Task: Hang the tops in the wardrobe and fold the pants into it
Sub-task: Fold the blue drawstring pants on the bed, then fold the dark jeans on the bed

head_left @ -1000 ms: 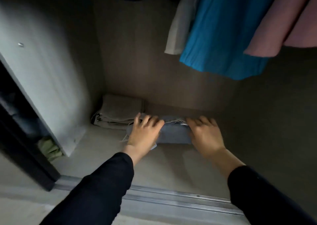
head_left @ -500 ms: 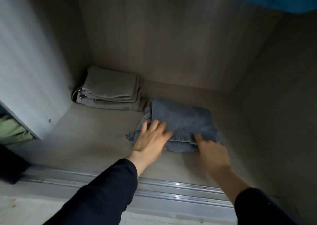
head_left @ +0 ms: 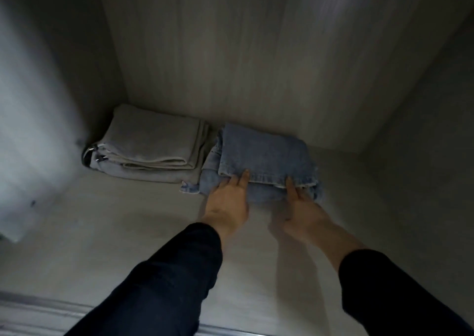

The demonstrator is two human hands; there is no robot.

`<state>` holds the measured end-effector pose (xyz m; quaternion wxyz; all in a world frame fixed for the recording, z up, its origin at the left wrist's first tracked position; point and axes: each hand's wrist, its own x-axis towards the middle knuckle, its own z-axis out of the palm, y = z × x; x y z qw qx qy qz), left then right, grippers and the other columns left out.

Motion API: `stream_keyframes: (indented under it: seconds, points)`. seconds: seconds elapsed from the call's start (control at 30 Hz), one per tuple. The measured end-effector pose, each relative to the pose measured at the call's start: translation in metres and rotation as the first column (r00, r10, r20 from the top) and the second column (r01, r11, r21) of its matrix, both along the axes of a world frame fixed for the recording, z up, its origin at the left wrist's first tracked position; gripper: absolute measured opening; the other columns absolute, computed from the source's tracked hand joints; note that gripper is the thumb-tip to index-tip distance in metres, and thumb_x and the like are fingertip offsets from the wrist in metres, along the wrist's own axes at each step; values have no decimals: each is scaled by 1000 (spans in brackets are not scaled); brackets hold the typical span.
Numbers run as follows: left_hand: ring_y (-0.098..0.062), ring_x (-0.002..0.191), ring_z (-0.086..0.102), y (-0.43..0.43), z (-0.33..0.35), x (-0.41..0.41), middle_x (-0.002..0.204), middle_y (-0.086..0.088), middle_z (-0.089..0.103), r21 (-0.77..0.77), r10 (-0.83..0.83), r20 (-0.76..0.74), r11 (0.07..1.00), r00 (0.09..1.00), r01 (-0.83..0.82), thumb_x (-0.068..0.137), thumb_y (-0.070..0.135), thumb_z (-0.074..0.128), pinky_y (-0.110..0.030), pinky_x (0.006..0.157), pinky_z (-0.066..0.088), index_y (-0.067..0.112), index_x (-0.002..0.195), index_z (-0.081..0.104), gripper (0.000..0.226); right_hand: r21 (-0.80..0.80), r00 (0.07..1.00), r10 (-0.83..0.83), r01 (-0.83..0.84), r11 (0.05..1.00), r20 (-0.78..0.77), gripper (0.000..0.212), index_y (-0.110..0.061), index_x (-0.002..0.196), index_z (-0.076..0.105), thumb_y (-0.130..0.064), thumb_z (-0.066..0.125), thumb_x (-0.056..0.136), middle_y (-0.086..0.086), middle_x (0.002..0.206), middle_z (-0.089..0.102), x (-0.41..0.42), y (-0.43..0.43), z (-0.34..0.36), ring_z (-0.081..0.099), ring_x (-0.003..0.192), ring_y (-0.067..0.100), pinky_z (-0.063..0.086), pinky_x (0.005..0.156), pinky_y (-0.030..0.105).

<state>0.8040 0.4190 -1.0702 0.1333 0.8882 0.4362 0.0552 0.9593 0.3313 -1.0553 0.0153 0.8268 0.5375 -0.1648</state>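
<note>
Folded jeans (head_left: 266, 153) lie just beyond the hands, long axis across the frame — left hand (head_left: 227, 199) flat-fingered on the near edge, right hand (head_left: 301, 205) at it, grip unclear.
</note>
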Motion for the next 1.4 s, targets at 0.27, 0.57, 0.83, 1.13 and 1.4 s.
stream_keyframes:
  seconds: [0.27,0.57,0.83,1.13,1.4]
  points:
    - [-32,121,50,-5,6,-19,149,-12,37,-270,30,96,963,995,-3,95,20,48,-32,88,44,26,153,-4,79,28,991,-15,19,999,-131,108,-25,151,-19,-28,65,84,12,161,10,-4,5,-13,40,134,33,44,95,33]
    - [-26,143,25,-85,73,-70,158,-7,20,-247,-69,-58,968,996,52,96,21,47,-36,112,32,19,152,16,64,28,977,-142,148,989,-162,81,-15,154,7,-26,57,91,15,149,36,-73,-91,71,40,133,30,34,105,33]
    - [-25,126,42,-166,303,-76,138,-3,45,-297,-300,-149,922,942,247,95,19,43,-37,101,41,18,138,44,44,-3,976,-132,134,991,-174,76,-16,153,13,-28,54,91,6,153,31,-117,-216,298,30,139,26,30,107,37]
    - [-22,125,42,-324,579,-40,132,-2,50,-259,-651,-195,756,734,601,95,21,45,-34,93,41,22,131,49,36,18,852,-504,511,859,-145,63,-13,145,29,-32,54,90,8,140,43,-138,-387,574,38,130,28,37,102,38]
    - [-24,126,42,-524,667,41,136,-4,48,-269,-840,-172,542,514,796,96,22,38,-38,99,39,23,134,47,39,20,590,-800,806,592,-109,65,-14,144,30,-36,57,89,7,140,42,-121,-591,664,39,129,28,38,102,42]
